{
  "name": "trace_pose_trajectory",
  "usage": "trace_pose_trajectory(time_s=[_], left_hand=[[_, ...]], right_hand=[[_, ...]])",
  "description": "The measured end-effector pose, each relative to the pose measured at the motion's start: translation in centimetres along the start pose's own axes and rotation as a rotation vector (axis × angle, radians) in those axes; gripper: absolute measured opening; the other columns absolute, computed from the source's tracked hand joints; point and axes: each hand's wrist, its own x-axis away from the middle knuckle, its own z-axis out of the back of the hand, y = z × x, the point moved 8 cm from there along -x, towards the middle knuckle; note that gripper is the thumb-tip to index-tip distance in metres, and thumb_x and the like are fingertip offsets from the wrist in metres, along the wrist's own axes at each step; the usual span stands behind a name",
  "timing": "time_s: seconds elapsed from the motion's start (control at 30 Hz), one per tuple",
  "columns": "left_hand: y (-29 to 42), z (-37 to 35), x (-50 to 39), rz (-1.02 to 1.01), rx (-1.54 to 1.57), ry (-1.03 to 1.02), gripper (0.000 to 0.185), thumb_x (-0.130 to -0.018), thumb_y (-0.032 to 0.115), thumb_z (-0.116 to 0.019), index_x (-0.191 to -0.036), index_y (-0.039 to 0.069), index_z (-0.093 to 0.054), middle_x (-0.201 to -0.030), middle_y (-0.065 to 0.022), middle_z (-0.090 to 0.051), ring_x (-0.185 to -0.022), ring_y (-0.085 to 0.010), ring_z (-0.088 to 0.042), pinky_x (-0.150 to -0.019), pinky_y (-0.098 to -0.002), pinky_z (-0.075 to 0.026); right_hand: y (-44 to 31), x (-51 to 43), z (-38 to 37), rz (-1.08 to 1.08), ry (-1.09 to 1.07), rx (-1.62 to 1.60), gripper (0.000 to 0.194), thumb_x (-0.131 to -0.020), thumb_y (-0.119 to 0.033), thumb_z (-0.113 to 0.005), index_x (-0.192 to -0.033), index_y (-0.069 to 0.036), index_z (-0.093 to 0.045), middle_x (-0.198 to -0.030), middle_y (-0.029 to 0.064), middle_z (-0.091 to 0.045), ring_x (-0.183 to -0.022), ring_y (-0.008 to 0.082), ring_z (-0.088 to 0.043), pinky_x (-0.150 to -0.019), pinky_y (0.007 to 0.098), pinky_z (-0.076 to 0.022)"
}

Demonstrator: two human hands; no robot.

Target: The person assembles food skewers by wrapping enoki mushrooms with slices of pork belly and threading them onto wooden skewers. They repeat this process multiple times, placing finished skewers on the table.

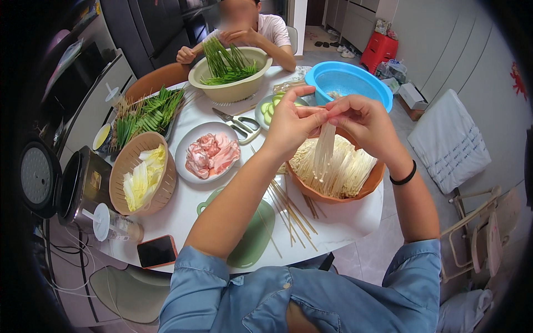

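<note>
My left hand (297, 123) and my right hand (358, 120) meet at the fingertips above an orange bowl (295, 179). Between them they pinch the top of a small bunch of enoki mushrooms (325, 152), whose thin stems and caps hang down. The bowl below holds many more enoki mushrooms (352, 166). Loose wooden skewers (291, 212) lie on the table left of and below the bowl, some near a green cutting board (254, 237). To the left, a grey plate (181, 156) carries raw sliced meat (212, 154), with kitchen scissors (239, 125) behind it.
A blue basin (354, 79) and a plate of sliced green vegetable (268, 109) stand behind my hands. A person (272, 33) sits opposite at a tub (229, 91) of long greens. Leftward are skewered greens (154, 112), a cabbage basket (166, 187), a rice cooker (89, 183), a cup (110, 224) and a phone (157, 252).
</note>
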Motion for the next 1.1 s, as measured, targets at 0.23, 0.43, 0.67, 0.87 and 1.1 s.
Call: trace_pose_trajectory(time_s=[0.23, 0.43, 0.67, 0.87, 1.1], left_hand=[[-0.5, 0.2, -0.2, -0.017, -0.043, 0.094, 0.056, -0.083, 0.004, -0.074, -0.124, 0.002, -0.035, -0.095, -0.0113, -0.063, -0.077, -0.0143, -0.065, -0.065, -0.0280, -0.058], [-1.8, -1.9, 0.5, 0.045, 0.000, -0.217, 0.084, -0.079, 0.001, -0.076, -0.142, 0.007, -0.021, -0.110, -0.0117, -0.059, -0.100, -0.0174, -0.061, -0.085, -0.0317, -0.053], [-5.2, -3.7, 1.5, 0.107, -0.242, -0.362, 0.087, -0.077, -0.007, -0.073, -0.146, 0.005, -0.022, -0.137, -0.0141, -0.043, -0.098, -0.0203, -0.066, -0.084, -0.0312, -0.056], [-6.6, -3.0, 2.1, 0.290, -0.553, -0.398, 0.085, -0.078, -0.009, -0.067, -0.147, 0.003, -0.018, -0.134, -0.0162, -0.049, -0.112, -0.0213, -0.062, -0.089, -0.0341, -0.054], [1.5, 0.0, -0.7, 0.035, -0.290, -0.210, 0.061, -0.091, 0.003, -0.055, -0.146, 0.001, -0.029, -0.138, -0.0154, -0.049, -0.130, -0.0235, -0.046, -0.108, -0.0390, -0.036]], right_hand=[[0.8, 0.4, 0.6, -0.077, 0.059, 0.034, 0.005, -0.084, 0.001, -0.067, -0.089, 0.001, -0.064, -0.089, 0.0077, -0.068, -0.076, 0.0099, -0.065, -0.067, 0.0244, -0.0534], [0.7, 0.8, 2.8, -0.047, 0.146, -0.147, 0.015, -0.090, -0.003, -0.064, -0.104, 0.001, -0.063, -0.095, 0.0035, -0.065, -0.087, 0.0084, -0.063, -0.077, 0.0230, -0.0528], [-0.9, 0.7, 5.8, 0.039, 0.207, -0.053, 0.019, -0.092, -0.005, -0.061, -0.108, 0.002, -0.068, -0.097, 0.0065, -0.069, -0.085, 0.0095, -0.064, -0.073, 0.0238, -0.0535], [-3.6, 0.4, 8.8, 0.110, 0.271, 0.019, 0.017, -0.092, -0.003, -0.059, -0.104, 0.003, -0.068, -0.090, 0.0062, -0.070, -0.080, 0.0100, -0.064, -0.073, 0.0243, -0.0531], [-5.8, -0.2, 6.1, 0.062, 0.018, -0.116, 0.015, -0.090, -0.003, -0.062, -0.102, 0.003, -0.068, -0.090, 0.0065, -0.069, -0.081, 0.0088, -0.063, -0.074, 0.0239, -0.0527]])
